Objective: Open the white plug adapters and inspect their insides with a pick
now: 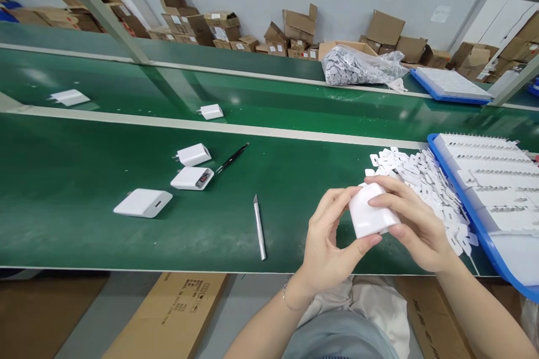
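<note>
Between both my hands, just above the green bench, is a white charger [370, 214]. My left hand [330, 235] grips its left side with thumb and fingers, while my right hand [415, 224] holds the right side, fingers over the top and thumb at the lower edge. Behind my right hand spreads a pile of small white plastic plates [421, 171]. A craft knife [260, 230] lies to the left of my hands. Farther left rest a charger with an open end [192, 178], a second charger [192, 155], a larger one [144, 203] and black tweezers [233, 158].
A blue tray [475, 219] with rows of white chargers stands at the right. Beyond a pale rail, more chargers [211, 111] lie on a green belt. A plastic bag of small parts [357, 65] and another blue tray [450, 92] sit farther back. Cardboard boxes [189, 25] line the wall.
</note>
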The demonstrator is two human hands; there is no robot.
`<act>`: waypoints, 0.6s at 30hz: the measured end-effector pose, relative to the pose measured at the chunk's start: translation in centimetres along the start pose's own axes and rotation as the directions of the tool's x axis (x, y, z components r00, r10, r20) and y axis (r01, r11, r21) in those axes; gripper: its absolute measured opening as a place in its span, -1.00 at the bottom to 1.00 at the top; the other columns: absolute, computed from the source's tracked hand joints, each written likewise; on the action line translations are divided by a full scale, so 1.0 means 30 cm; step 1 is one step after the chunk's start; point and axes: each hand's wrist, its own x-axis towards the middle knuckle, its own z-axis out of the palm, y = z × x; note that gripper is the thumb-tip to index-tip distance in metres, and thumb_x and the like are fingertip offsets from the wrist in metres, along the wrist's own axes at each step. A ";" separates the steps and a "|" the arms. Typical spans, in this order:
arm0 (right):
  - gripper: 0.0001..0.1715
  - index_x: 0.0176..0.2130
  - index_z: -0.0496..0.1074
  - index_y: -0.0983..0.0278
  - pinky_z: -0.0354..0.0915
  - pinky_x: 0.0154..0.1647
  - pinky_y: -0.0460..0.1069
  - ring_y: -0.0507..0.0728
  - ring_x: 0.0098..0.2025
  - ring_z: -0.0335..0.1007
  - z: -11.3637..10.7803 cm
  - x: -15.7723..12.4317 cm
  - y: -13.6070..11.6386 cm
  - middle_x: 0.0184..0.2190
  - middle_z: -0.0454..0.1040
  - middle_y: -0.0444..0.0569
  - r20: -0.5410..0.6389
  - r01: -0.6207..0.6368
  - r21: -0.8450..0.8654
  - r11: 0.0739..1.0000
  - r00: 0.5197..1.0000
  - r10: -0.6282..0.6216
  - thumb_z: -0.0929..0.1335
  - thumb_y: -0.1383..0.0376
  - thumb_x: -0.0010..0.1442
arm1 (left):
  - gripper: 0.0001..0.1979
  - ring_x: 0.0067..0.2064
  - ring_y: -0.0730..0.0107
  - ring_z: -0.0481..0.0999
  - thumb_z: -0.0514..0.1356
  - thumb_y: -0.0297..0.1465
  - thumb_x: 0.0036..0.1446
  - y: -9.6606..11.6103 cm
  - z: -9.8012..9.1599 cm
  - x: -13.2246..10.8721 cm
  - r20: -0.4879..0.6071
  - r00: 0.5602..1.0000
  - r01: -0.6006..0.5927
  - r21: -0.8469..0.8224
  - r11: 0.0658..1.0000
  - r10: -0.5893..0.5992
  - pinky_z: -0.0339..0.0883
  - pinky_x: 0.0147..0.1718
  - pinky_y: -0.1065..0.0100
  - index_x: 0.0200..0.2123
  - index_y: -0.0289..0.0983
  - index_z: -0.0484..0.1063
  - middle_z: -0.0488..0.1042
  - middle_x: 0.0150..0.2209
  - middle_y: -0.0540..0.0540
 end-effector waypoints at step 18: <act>-0.67 -0.02 0.37 0.06 0.53 -0.13 0.04 0.20 -0.06 0.57 -0.016 -0.148 0.071 -0.07 0.56 -0.03 -0.260 -0.337 0.181 0.924 0.889 0.376 0.42 0.01 0.29 | -0.37 0.06 -0.02 0.63 0.37 0.03 0.10 -0.054 0.145 -0.007 0.305 0.818 0.572 -0.525 0.630 -0.488 0.54 0.08 -0.09 0.13 -0.15 0.39 0.55 0.10 -0.23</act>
